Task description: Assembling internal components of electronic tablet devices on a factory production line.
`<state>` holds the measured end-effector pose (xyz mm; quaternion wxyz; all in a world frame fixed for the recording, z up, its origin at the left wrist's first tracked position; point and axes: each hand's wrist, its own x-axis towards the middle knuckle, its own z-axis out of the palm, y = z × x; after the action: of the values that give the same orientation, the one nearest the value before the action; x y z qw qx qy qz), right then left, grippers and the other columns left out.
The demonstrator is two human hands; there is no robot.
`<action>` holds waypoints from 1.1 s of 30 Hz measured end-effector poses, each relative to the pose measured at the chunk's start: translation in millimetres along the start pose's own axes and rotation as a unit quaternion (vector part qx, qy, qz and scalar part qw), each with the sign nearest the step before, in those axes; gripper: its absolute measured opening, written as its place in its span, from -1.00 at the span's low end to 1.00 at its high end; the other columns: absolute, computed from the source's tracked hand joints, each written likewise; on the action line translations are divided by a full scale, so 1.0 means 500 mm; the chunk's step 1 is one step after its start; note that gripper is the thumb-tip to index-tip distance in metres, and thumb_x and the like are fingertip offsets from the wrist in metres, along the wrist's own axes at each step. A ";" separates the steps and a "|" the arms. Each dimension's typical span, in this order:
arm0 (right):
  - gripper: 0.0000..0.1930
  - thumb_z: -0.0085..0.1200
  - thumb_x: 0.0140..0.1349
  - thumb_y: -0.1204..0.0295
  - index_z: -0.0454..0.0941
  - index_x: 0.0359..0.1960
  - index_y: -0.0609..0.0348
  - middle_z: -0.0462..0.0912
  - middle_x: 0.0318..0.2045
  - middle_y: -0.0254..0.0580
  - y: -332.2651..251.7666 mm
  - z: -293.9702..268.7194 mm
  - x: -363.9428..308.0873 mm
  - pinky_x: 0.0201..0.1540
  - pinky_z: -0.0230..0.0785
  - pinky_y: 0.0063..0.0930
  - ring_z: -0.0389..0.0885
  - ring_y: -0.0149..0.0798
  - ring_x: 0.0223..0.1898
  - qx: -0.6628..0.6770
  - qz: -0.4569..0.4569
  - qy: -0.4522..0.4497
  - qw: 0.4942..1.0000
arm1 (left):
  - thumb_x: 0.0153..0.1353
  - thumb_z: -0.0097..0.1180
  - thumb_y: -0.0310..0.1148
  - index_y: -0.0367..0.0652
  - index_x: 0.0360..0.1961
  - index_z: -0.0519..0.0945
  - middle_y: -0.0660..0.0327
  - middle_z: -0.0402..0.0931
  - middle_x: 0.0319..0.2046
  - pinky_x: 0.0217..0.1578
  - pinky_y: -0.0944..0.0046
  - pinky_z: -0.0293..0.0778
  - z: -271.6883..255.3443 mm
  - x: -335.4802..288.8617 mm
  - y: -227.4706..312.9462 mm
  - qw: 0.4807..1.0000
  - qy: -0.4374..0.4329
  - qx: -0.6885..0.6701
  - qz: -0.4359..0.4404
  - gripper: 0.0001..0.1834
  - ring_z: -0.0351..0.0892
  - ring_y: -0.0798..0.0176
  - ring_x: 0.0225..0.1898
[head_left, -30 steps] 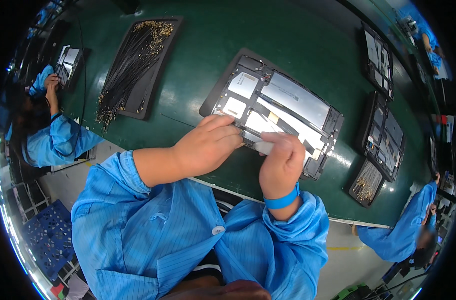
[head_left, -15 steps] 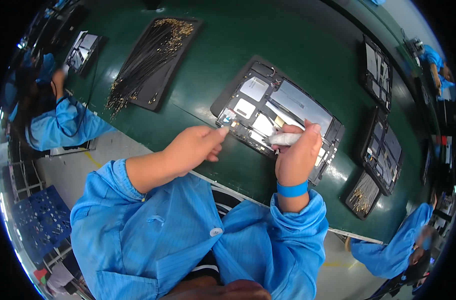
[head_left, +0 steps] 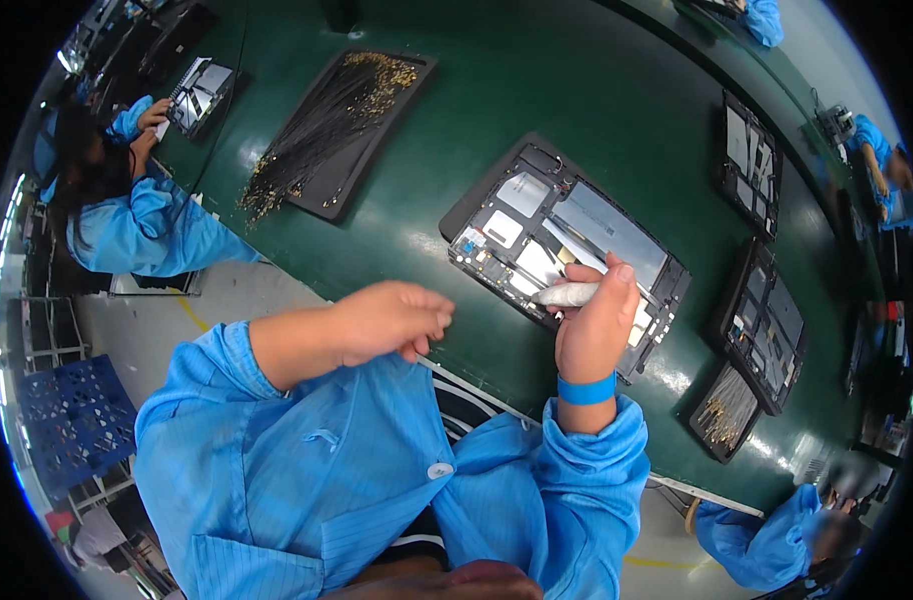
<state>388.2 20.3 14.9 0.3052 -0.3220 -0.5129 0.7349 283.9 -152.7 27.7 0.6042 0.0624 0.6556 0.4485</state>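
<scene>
While an opened tablet lies on the green table, the right hand grips a pale tool

Table first: it fills most of our view, curving at the rim. Next in size, we log the wearer's blue smock along the lower edge. At far left we see a co-worker in blue, hands at another opened device; a second blue-sleeved person sits at lower right.

Tablet's place: right of the table's middle, innards up, lying slantwise on a dark slab that shows past its upper left side. To its left, well apart, a dark tray bears black cables with gold ends, some spilling over the near end. On the right we count two more opened tablets, one farther off, one nearer, with a bundle of pale cables just below.

Hands: the right is closed round the tool, over the tablet's near side; whether the tip touches, we cannot tell. The left hand is off the tablet, near the table's front edge, fingers loosely bent and blurred; we cannot tell if they pinch anything. Smallest entry: a blue wristband, right wrist.
</scene>
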 end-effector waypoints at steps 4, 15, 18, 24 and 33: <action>-0.53 -0.27 0.17 0.12 0.17 -0.10 0.34 0.44 -0.53 -0.12 -0.006 0.003 0.003 -0.53 0.30 -0.53 0.42 -0.30 -0.54 0.000 0.003 0.000 1.000 | 0.05 -0.03 -0.36 -0.34 -0.09 0.32 0.27 0.38 -0.47 -0.59 0.48 0.33 0.010 0.037 0.002 0.999 -0.031 -0.028 -0.033 -0.60 0.37 0.46 -0.54; -0.68 -0.19 0.04 0.22 0.47 -0.33 0.18 0.49 -0.36 0.05 -0.030 0.068 0.077 -0.18 0.27 -0.29 0.44 0.02 -0.27 -0.545 -0.016 -0.337 0.768 | 0.10 -0.09 -0.34 -0.25 -0.11 0.33 0.24 0.37 -0.44 -0.59 0.44 0.41 0.000 0.058 0.029 0.998 -0.044 -0.032 -0.034 -0.67 0.40 0.41 -0.54; -0.70 -0.17 0.04 0.24 0.47 -0.36 0.20 0.49 -0.36 0.03 -0.028 0.024 0.060 -0.17 0.26 -0.31 0.43 0.03 -0.28 -0.444 -0.042 -0.244 0.861 | 0.11 -0.09 -0.31 -0.25 -0.15 0.34 0.23 0.37 -0.44 -0.54 0.39 0.44 0.006 0.062 0.036 0.995 -0.071 -0.064 -0.038 -0.69 0.41 0.38 -0.51; -0.65 -0.16 0.09 0.23 0.43 -0.27 0.28 0.49 -0.36 0.07 -0.146 -0.265 -0.018 -0.22 0.29 -0.32 0.44 -0.02 -0.28 -0.424 -0.076 0.245 0.869 | 0.17 -0.20 -0.24 -0.26 -0.14 0.30 0.11 0.41 -0.35 -0.34 0.12 0.44 -0.037 0.072 0.022 0.966 -0.162 -0.198 -0.037 -0.67 0.47 0.15 -0.37; -0.72 -0.22 0.10 0.36 0.44 -0.55 0.34 0.47 -0.51 0.12 -0.101 -0.439 -0.108 -0.35 0.23 -0.17 0.39 0.10 -0.42 -0.589 0.017 0.377 0.715 | 0.19 -0.44 -0.04 -0.18 -0.08 0.33 0.02 0.40 -0.19 -0.19 -0.08 0.32 -0.068 0.118 0.020 0.910 -0.291 -0.273 -0.110 -0.51 0.43 -0.05 -0.21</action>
<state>599.8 115.2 13.2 0.2096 -0.6959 -0.6784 0.1070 234.9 -127.5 -13.4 0.8072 -0.0501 0.3051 0.5028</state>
